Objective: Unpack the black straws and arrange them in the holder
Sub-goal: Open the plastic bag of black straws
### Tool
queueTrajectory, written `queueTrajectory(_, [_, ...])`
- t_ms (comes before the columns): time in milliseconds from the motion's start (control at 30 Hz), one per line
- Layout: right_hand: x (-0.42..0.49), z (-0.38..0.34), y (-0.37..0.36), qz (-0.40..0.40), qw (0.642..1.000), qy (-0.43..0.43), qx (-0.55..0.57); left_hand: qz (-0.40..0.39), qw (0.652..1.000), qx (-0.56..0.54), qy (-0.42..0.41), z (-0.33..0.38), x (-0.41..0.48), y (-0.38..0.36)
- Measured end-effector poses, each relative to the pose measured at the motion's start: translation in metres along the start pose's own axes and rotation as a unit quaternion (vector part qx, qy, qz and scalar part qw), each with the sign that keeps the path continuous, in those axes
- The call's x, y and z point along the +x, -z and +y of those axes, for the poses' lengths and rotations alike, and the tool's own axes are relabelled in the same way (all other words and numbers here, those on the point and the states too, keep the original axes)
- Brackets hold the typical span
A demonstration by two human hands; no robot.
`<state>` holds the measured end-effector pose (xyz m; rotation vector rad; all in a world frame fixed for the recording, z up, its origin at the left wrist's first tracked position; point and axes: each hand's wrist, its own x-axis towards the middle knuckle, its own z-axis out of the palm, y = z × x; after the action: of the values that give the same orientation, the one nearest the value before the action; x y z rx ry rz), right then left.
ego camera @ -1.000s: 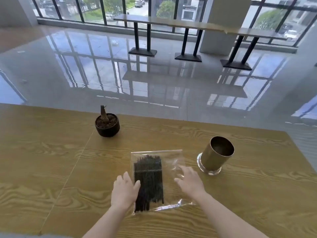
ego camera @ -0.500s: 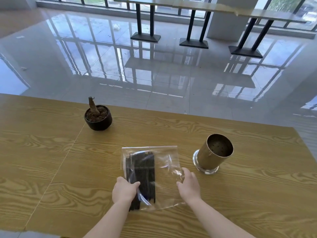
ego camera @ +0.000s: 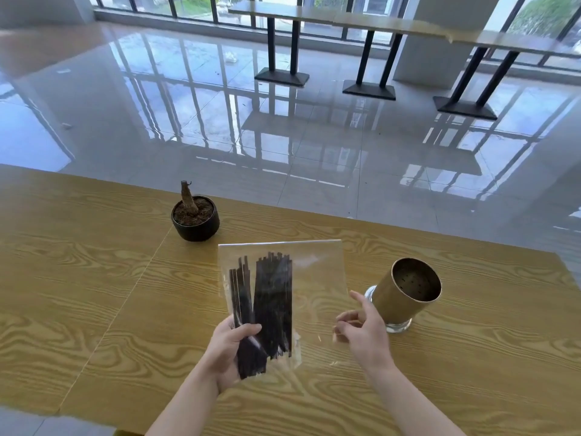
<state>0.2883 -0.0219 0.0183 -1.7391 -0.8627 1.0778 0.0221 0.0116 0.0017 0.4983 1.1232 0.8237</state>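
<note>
In the head view the black straws (ego camera: 273,305) sit inside a clear bag (ego camera: 311,278), raised above the counter (ego camera: 94,294). Their lower ends are partly hidden by the left hand (ego camera: 231,350), whose fingers (ego camera: 248,328) are closed around the bag's lower corner. The right hand (ego camera: 364,332) is half open — whether it touches the bag's edge is unclear. The holder (ego camera: 405,294) stands near the counter's right edge.

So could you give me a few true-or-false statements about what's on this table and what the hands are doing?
1. The straws are inside a clear bag. True.
2. The left hand holds the bag. True.
3. The holder is full of straws. False: it holds none.
4. The plant pot lies tipped over. False: it stands upright.
5. The right hand grips the holder. False: it is at the bag's edge.
</note>
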Motion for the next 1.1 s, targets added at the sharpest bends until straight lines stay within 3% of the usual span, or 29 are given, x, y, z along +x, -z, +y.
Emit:
queueTrajectory(100, [-0.006,-0.022,0.003,-0.011,0.997,0.057,0.041,-0.083,0.996,-0.038,-0.014,0.01,-0.009,0.0])
queueTrajectory(267, [-0.016,-0.054,0.011,-0.042,0.98,0.182,0.063,-0.128,0.983,-0.128,-0.032,0.009,-0.018,-0.008])
queueTrajectory(400, [-0.016,-0.073,0.023,-0.06,0.97,0.23,0.042,-0.173,0.973,-0.153,-0.005,0.01,-0.023,-0.021])
queueTrajectory(600, [-0.019,-0.091,0.046,-0.059,0.963,0.258,0.04,-0.221,0.962,-0.151,-0.054,0.018,-0.02,-0.037])
queueTrajectory(867, [-0.019,-0.096,0.057,-0.041,0.971,0.234,0.041,-0.352,0.917,-0.173,-0.066,0.034,-0.027,-0.059])
queueTrajectory(1000, [-0.015,-0.092,0.057,-0.03,0.973,0.229,0.015,-0.347,0.925,-0.126,-0.091,0.038,-0.036,-0.065])
queueTrajectory(1100, [-0.015,-0.09,0.055,-0.02,0.973,0.226,-0.039,-0.288,0.949,-0.096,-0.081,0.045,-0.041,-0.071])
